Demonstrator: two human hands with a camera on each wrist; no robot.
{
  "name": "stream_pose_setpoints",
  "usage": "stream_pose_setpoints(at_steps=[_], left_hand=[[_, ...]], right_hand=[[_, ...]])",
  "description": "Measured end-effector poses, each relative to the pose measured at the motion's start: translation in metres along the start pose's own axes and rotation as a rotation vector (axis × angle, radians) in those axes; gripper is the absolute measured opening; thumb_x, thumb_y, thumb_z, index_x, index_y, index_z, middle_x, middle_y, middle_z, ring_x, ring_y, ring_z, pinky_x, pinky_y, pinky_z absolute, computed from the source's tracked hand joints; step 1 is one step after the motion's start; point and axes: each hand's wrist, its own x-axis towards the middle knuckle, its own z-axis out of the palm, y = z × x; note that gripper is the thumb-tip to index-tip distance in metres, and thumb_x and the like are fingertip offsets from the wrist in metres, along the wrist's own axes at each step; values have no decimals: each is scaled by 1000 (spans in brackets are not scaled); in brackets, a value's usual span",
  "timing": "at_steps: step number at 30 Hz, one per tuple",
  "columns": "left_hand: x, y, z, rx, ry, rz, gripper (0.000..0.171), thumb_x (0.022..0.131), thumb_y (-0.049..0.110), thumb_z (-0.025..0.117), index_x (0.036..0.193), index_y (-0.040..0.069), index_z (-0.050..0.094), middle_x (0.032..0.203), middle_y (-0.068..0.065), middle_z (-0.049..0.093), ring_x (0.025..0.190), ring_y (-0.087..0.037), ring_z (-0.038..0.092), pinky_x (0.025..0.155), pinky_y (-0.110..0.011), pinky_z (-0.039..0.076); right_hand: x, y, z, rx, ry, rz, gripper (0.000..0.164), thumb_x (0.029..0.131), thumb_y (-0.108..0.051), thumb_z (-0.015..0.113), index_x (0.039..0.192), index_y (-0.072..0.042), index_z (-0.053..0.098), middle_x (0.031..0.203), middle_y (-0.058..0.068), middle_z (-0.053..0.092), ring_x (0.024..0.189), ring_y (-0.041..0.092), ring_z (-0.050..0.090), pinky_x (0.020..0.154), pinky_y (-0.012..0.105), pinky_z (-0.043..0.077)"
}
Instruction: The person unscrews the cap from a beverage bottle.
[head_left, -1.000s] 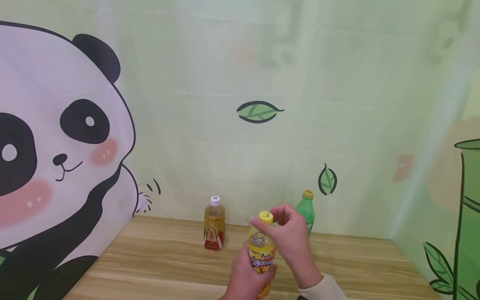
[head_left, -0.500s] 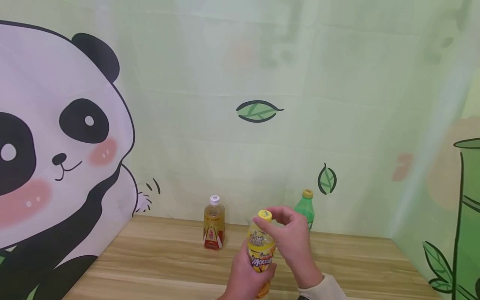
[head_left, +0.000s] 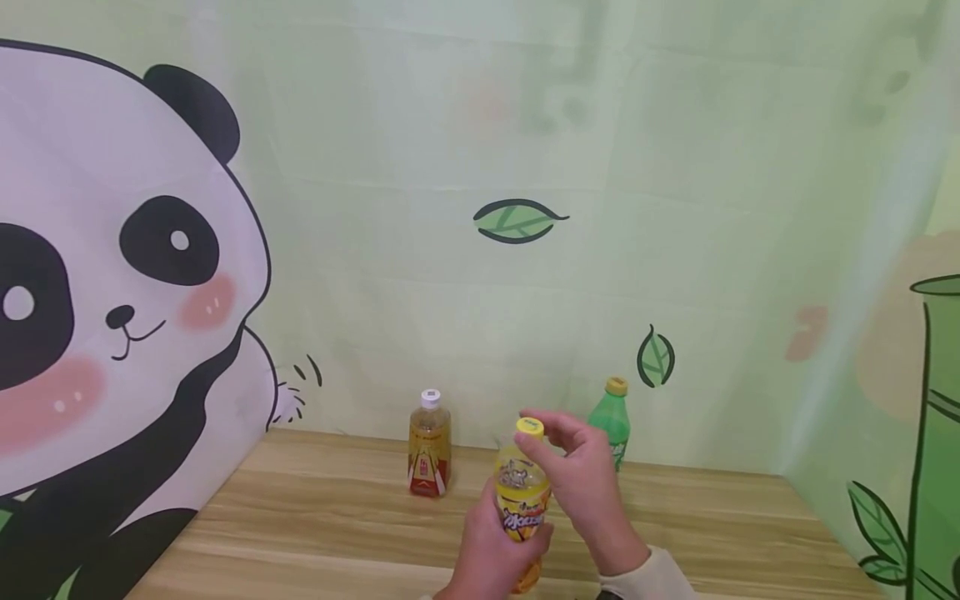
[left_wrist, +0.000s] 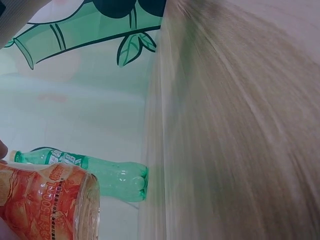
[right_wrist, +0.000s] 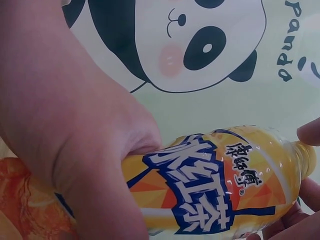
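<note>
My left hand [head_left: 491, 542] grips an iced tea bottle [head_left: 522, 498] round its lower body, holding it roughly upright. The bottle has a yellow cap [head_left: 529, 427], a see-through neck and a yellow and orange label. At the top, my right hand [head_left: 585, 477] pinches the cap between thumb and fingers. The right wrist view shows the left hand [right_wrist: 100, 145] wrapped about the label, with right-hand fingertips at the neck end. In the left wrist view the bottle's orange lower part [left_wrist: 50, 200] overlaps a green soda bottle behind it.
A brown drink bottle [head_left: 430, 450] with a white cap stands on the wooden table [head_left: 330, 508], left of the hands. Behind the right hand stands the green bottle [head_left: 613, 417] with a gold cap. A printed panda backdrop [head_left: 375, 275] rises along the table's back edge.
My right thumb has shifted slightly rightward along the front of the cap, while the forefinger has come further left behind it. The left hand keeps its grip, almost in place.
</note>
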Motion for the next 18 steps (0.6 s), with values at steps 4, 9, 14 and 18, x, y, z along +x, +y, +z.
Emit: stream_pose_setpoints(at_steps=[4,9,14,18], left_hand=[[0,0,1,1,1,11,65,81,21,85,135,15,49,116,0,69,99,-13,67,88,-32,58],[0,0,2,0,4,24,64,80,20,85,134,14,50,114,-1,69,98,-13,67,86,-30,57],[0,0,2,1,1,14,64,81,21,85,134,16,50,115,1,69,100,-13,67,88,-32,58],[1,-1,1,0,-6,3,64,81,22,84,135,17,50,117,1,68,102,-15,67,91,-37,58]], right_hand=[[0,1,-1,6,-19,-2,26,90,-21,79,115,-14,76,115,3,76,103,19,66,92,34,49],[0,2,-2,12,-29,-16,29,89,-21,78,118,-15,75,120,3,74,106,21,63,92,35,49],[0,2,-2,-27,-3,-4,40,84,-31,85,120,-18,73,124,-1,72,110,22,60,94,37,48],[-1,0,-1,-33,54,37,48,77,-38,90,114,-14,70,115,2,73,109,21,62,96,36,48]])
